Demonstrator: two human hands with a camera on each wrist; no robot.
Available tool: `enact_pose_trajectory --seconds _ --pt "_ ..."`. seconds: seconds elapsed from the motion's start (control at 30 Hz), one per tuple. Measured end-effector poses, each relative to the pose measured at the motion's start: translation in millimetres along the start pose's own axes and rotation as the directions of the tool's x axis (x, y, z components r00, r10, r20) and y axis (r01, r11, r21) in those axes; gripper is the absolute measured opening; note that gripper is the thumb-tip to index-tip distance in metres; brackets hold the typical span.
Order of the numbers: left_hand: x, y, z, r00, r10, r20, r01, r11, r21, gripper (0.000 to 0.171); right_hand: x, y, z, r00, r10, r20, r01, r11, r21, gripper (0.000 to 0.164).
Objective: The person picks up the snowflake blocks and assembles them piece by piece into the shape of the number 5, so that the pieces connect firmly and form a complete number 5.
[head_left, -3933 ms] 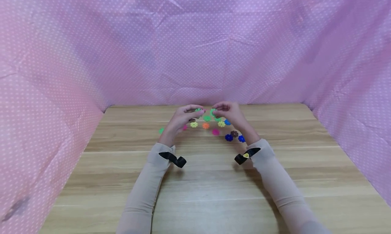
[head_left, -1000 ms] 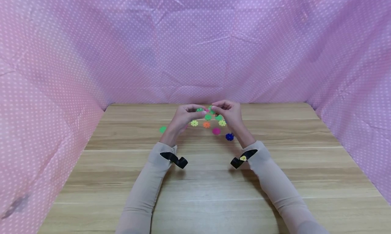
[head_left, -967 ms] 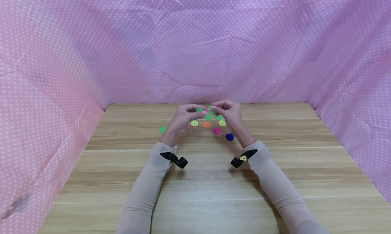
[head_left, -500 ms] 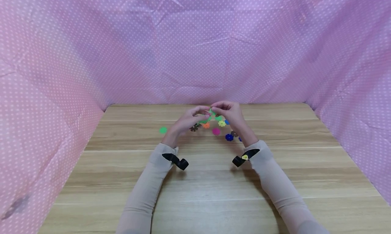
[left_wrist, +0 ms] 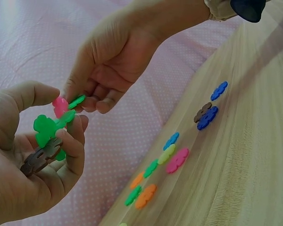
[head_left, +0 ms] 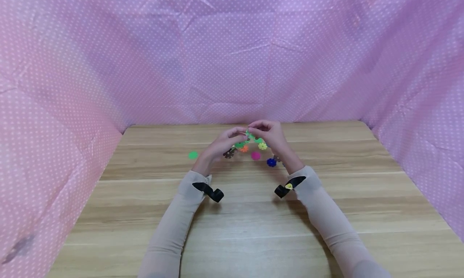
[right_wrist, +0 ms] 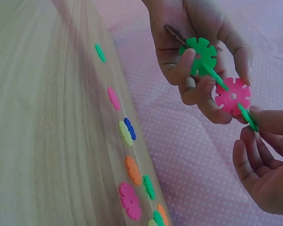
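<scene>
My left hand [head_left: 219, 145] grips a small chain of notched flower discs. In it are a brown disc [left_wrist: 42, 156], a green disc [right_wrist: 203, 52] with another green one slotted across it, and a pink disc [right_wrist: 233, 96] at the far end. Thumb and index finger of my right hand [head_left: 271, 136] pinch a separate-looking green disc [right_wrist: 246, 117], whose edge stands crosswise at the pink disc's rim, overlapping a notch in the right wrist view. Both hands are raised above the far part of the table, fingertips close together.
Loose discs lie along the wooden table [head_left: 239, 221] near its far edge: a pink disc [right_wrist: 130, 201], an orange disc [right_wrist: 133, 170], a dark blue disc [left_wrist: 208, 117] and several others. A green disc [head_left: 193, 154] lies left of my left wrist. Pink dotted cloth [head_left: 232, 68] surrounds the table.
My left hand has shifted right and turned, bringing the brown disc into view below it. My right hand has brought its green disc slightly left, up against the pink one.
</scene>
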State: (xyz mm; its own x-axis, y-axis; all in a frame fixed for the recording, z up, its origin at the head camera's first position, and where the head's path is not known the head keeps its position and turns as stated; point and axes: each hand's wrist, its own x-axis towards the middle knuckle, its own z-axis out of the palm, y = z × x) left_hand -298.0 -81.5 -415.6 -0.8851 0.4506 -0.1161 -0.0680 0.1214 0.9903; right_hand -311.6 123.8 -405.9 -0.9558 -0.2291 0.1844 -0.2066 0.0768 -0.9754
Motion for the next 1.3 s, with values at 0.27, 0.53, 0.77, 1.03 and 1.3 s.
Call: enact_pose_trajectory --seconds 0.27,0.53,0.77,1.03,1.3 --pt "-2.4 2.5 -4.4 0.997 -0.061 -0.044 0.059 0.997 -0.046 0.039 -0.5 -6.5 -12.2 0.999 0.029 0.029 -0.027 0.996 -0.082 0.03" --pt "-3.9 5.4 -5.9 0.997 -0.029 -0.073 0.023 0.996 -0.082 0.042 -1.4 1.6 -32.4 0.985 0.025 0.169 0.021 0.963 -0.268 0.023" --pt "-4.7 9.8 -9.2 0.994 -0.029 -0.11 0.014 0.991 -0.135 0.04 -3.4 19.0 -39.0 0.904 0.129 0.406 0.093 0.87 -0.484 0.022" --pt "-0.1 7.2 -11.1 0.99 0.077 -0.117 -0.097 0.979 -0.177 0.048 0.4 34.4 -39.8 0.872 0.172 0.459 0.113 0.84 -0.53 0.026" --pt "3.1 1.5 -10.7 0.986 0.109 -0.127 -0.134 0.969 -0.21 0.047 4.7 42.4 -35.8 0.82 0.208 0.532 0.152 0.818 -0.554 0.03"
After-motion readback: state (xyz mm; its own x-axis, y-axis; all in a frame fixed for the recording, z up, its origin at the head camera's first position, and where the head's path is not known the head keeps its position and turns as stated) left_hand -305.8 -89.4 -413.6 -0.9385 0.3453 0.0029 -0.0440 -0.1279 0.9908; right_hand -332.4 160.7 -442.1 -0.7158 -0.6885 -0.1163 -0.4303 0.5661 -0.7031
